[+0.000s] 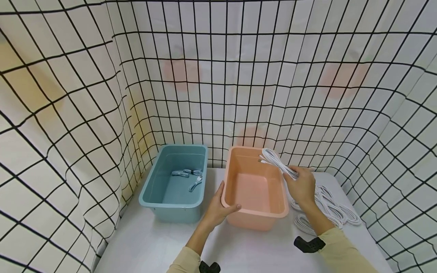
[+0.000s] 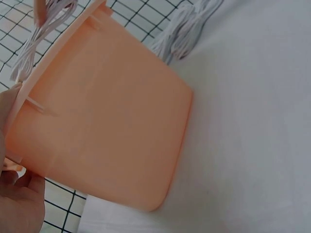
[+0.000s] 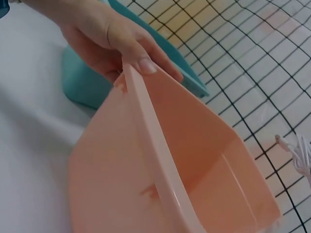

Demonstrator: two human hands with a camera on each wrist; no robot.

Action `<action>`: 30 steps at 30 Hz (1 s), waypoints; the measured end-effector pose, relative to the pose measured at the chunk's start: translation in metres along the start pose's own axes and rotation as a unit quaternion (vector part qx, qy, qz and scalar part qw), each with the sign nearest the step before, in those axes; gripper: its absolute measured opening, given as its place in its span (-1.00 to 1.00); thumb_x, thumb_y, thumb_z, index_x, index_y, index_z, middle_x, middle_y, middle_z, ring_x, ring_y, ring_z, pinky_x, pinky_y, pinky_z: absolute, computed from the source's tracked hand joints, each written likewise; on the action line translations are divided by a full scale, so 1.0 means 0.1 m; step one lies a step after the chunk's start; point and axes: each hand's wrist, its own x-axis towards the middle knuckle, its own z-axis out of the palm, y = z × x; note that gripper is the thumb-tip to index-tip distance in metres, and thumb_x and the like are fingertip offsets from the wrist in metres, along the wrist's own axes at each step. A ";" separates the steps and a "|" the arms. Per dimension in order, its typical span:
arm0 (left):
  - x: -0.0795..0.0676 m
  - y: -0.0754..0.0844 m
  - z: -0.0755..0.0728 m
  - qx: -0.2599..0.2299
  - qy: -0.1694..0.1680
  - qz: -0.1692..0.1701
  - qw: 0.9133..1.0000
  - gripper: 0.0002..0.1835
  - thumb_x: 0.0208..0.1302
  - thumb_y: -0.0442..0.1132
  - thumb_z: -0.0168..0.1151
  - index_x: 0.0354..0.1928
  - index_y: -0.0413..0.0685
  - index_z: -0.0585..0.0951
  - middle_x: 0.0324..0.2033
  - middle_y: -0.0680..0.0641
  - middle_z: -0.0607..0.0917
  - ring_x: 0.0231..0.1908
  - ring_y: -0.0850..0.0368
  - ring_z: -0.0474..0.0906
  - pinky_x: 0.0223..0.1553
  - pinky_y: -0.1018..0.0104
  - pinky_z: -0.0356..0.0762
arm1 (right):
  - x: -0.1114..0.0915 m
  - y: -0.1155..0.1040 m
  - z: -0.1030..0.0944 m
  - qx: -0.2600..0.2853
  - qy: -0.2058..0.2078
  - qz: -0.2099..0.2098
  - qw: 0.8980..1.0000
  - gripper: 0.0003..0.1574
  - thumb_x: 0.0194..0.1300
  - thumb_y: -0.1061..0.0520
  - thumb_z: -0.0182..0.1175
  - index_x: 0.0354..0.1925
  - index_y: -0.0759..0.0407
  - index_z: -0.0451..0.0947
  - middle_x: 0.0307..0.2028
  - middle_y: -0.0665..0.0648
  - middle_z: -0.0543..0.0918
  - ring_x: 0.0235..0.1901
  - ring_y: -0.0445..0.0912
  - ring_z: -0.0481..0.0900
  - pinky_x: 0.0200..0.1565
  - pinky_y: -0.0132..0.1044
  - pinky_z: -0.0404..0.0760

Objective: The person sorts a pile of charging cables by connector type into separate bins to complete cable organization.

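A peach plastic bin [image 1: 254, 213] stands on the table in the head view, with no items visible on its floor. My left hand [image 1: 216, 208] grips its near left corner, thumb over the rim and fingers along the outer side; the right wrist view shows this hold [image 3: 119, 41] closely. Above the bin's right rim, my right hand [image 1: 302, 185] holds a folded bundle of white cable [image 1: 276, 161], its plug ends pointing left. Part of that bundle [image 3: 302, 158] shows at the right edge of the right wrist view.
Left of the peach bin stands a blue-green bin [image 1: 167, 205] with 3 small bundled cables [image 1: 195, 183] inside. A pile of coiled white cables [image 1: 332, 206] lies on the table at right, partly behind my right forearm. Black wire mesh [image 1: 225, 83] encloses the back and sides.
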 end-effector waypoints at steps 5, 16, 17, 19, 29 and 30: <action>0.01 -0.02 -0.02 0.009 0.002 -0.004 1.000 0.25 0.14 -0.03 0.61 0.67 -0.06 -0.06 0.56 -0.19 0.18 0.39 -0.25 0.33 0.35 -0.11 0.36 | 0.01 -0.13 0.17 0.011 -0.007 0.017 1.000 -0.61 0.23 0.26 0.44 0.03 0.35 0.72 -0.07 0.42 0.66 0.02 0.32 0.54 0.08 0.22 0.41; 0.03 -0.05 -0.02 0.013 0.007 0.005 1.000 0.21 0.17 -0.10 0.60 0.67 -0.06 -0.05 0.55 -0.16 0.22 0.36 -0.14 0.38 0.35 -0.10 0.36 | 0.06 -0.31 0.46 0.012 -0.021 0.050 0.998 -0.62 0.21 0.26 0.46 0.00 0.38 0.72 -0.09 0.44 0.67 -0.02 0.33 0.57 0.01 0.22 0.48; 0.03 -0.06 -0.02 0.015 0.008 0.005 1.000 0.21 0.17 -0.10 0.60 0.67 -0.06 -0.05 0.55 -0.16 0.22 0.35 -0.14 0.38 0.35 -0.11 0.37 | 0.06 -0.33 0.49 0.020 -0.025 0.055 0.998 -0.62 0.22 0.25 0.47 0.00 0.39 0.71 -0.08 0.43 0.67 -0.02 0.32 0.58 0.01 0.21 0.49; 0.04 -0.06 -0.01 0.017 0.009 0.004 1.000 0.21 0.17 -0.09 0.60 0.67 -0.05 -0.04 0.55 -0.16 0.21 0.36 -0.14 0.38 0.36 -0.11 0.35 | 0.05 -0.34 0.55 0.049 -0.046 0.063 0.996 -0.56 0.26 0.20 0.46 0.06 0.40 0.68 -0.06 0.41 0.67 -0.01 0.29 0.59 0.02 0.18 0.53; 0.03 -0.03 0.00 0.003 0.001 0.021 1.000 0.22 0.18 -0.15 0.59 0.66 -0.12 -0.07 0.56 -0.19 0.19 0.41 -0.16 0.33 0.34 -0.07 0.38 | -0.01 -0.27 0.70 0.185 -0.261 0.031 0.947 -0.21 0.47 0.28 0.25 0.55 0.24 0.21 0.21 0.44 0.57 0.12 0.29 0.60 0.09 0.07 0.63; 0.03 -0.03 0.00 0.002 0.002 0.022 1.000 0.21 0.18 -0.16 0.59 0.66 -0.12 -0.07 0.55 -0.20 0.20 0.40 -0.17 0.33 0.33 -0.09 0.39 | -0.01 -0.27 0.69 0.180 -0.260 0.030 0.948 -0.23 0.47 0.29 0.25 0.54 0.23 0.24 0.19 0.43 0.58 0.10 0.28 0.62 0.07 0.05 0.65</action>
